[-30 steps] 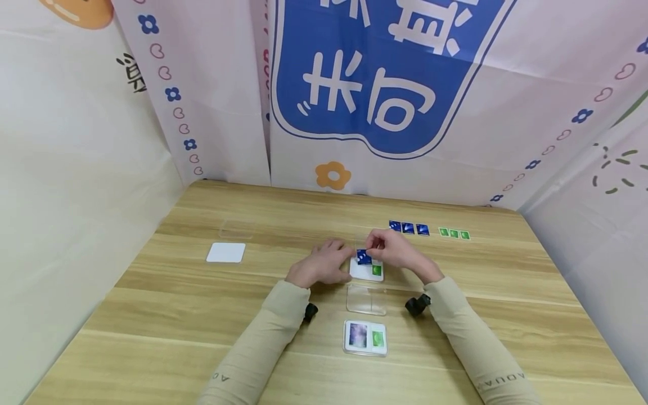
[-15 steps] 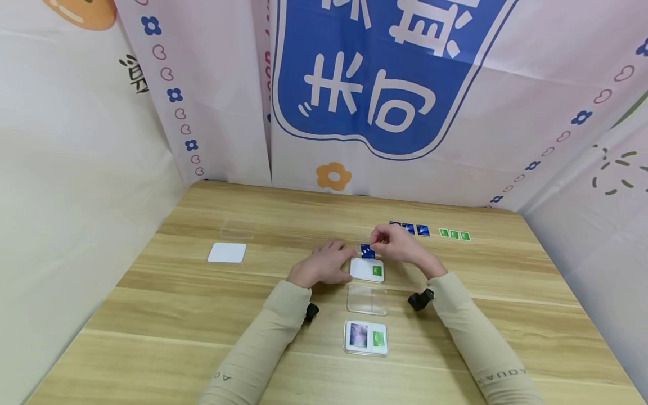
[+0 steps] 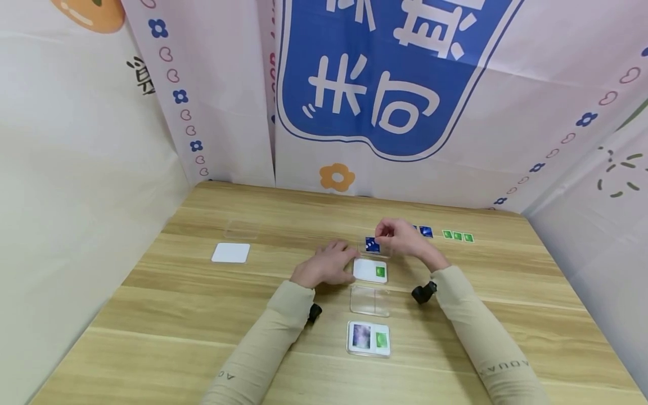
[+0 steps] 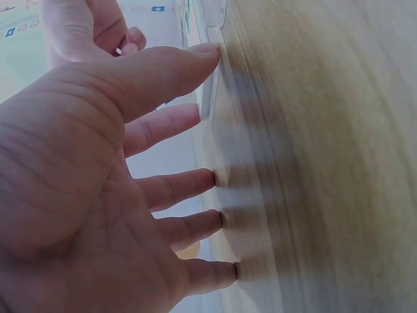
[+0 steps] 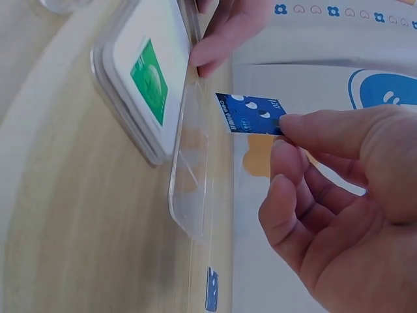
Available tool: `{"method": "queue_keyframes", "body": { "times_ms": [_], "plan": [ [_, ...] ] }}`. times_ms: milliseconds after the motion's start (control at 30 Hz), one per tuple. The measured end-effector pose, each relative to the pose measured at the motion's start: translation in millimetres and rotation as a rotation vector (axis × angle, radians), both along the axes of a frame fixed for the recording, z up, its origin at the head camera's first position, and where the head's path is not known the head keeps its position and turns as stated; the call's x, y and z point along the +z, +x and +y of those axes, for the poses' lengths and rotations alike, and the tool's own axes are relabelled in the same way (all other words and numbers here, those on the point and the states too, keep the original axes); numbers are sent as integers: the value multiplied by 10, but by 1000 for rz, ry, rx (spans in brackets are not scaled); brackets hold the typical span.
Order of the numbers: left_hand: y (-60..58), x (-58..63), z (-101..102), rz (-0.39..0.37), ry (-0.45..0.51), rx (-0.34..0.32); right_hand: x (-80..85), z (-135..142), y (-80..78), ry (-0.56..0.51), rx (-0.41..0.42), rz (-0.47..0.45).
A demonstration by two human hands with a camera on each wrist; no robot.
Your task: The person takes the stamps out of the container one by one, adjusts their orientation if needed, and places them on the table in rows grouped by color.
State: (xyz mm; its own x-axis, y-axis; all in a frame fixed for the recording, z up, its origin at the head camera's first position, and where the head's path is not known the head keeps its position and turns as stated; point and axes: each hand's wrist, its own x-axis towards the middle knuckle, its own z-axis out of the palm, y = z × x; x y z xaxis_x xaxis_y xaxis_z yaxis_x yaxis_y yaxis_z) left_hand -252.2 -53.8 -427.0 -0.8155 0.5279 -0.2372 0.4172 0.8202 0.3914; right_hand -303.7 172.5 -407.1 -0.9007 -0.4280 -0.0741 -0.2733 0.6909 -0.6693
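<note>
Between thumb and fingertips my right hand (image 3: 407,237) pinches a small blue postage stamp (image 5: 251,116), marked CHINA and 120. The blue stamp is raised above the table, overlapping a clear plastic lid (image 5: 189,163) in the head view. Nearer me lies a white card (image 3: 365,270) in a clear case, a green stamp (image 5: 150,81) on its right part. My left hand (image 3: 329,265) spreads its fingers at the left of this case. In the left wrist view its thumb and index fingertip are at the case's edge, the other fingertips on the table.
Toward me lie another clear lid (image 3: 369,301) and a cased card with purple and green pictures (image 3: 368,339). Back right are blue stamps (image 3: 426,231), partly hidden, and green stamps (image 3: 458,236). A blank white card (image 3: 230,252) and a clear lid (image 3: 242,229) lie left.
The right hand has lifted the blue stamp back from over the white card, away from me, to over the clear lid. The left hand stays by the case. The head view shifts slightly.
</note>
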Motion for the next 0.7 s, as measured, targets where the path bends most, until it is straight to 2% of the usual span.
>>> {"method": "queue_keyframes", "body": {
  "times_ms": [233, 700],
  "plan": [
    [-6, -10, 9, -7, -13, 3, -10, 50, -118, 6, -39, -57],
    [11, 12, 2, -12, -11, -2, -6, 109, -297, 5, -32, -47]
  ]
}}
